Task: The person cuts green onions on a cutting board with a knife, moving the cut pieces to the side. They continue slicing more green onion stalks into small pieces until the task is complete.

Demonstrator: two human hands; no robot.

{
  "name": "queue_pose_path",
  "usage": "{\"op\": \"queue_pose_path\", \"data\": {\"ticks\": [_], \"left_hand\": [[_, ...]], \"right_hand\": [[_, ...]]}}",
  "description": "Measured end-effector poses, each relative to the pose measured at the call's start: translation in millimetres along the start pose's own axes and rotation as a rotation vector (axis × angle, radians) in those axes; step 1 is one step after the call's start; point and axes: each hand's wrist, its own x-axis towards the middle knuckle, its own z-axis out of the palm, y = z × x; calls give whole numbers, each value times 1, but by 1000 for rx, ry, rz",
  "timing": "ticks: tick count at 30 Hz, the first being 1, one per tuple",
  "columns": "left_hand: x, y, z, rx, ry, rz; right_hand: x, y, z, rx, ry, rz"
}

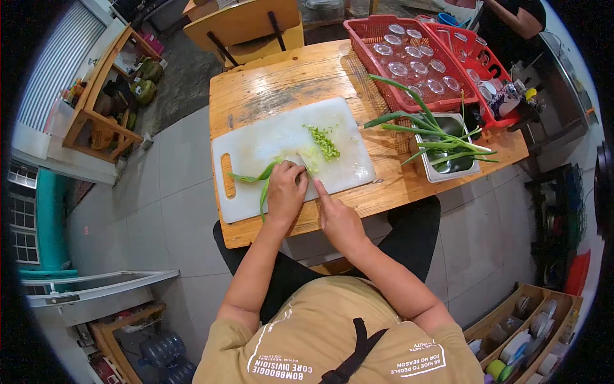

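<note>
we're looking down at a white cutting board on a wooden table. left hand is curled knuckles-up over the scallion stalks, pinning them flat to the board. the green tails stick out past the hand to the left, towards the board's handle slot. right hand is clenched on a knife, index finger stretched forward along it. the blade is mostly hidden and sits just beside the left fingertips, at the cut end of the stalks. the chopped pile lies on the board just beyond the blade, near board centre.

to the right of the board there's a steel tray with uncut scallions lying across it, some tips overhanging. behind that is a red basket full of upturned glasses, with a second red basket touching its right side. a wooden chair stands at the far table edge. another person's arm shows at top right, well apart from our hands.
</note>
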Motion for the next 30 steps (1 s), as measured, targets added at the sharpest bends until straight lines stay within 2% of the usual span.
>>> {"op": "queue_pose_path", "data": {"ticks": [2, 4, 8, 11, 14, 16, 19, 30], "left_hand": [[-2, -2, -1, 5, -6, -2], [-2, -2, -3, 2, -15, 17], [-7, -2, -4, 16, -14, 5], [-7, -3, -4, 4, -19, 12], [-4, -1, -3, -2, -12, 27], [-2, -2, -2, -9, -4, 44], [-2, -2, -2, 1, -7, 61], [-5, 0, 2, -4, 7, 23]], "right_hand": [[5, 1, 3, 10, 43, -34], [9, -3, -3, -23, -44, 35], [-5, 2, -9, -14, -22, 6], [-15, -1, -16, -84, -91, 29], [-11, -1, -14, -76, -49, 33], [-3, 2, -9, 45, 48, 13], [-1, 4, -14, 137, 70, -10], [-18, -13, -19, 34, 52, 22]]}}
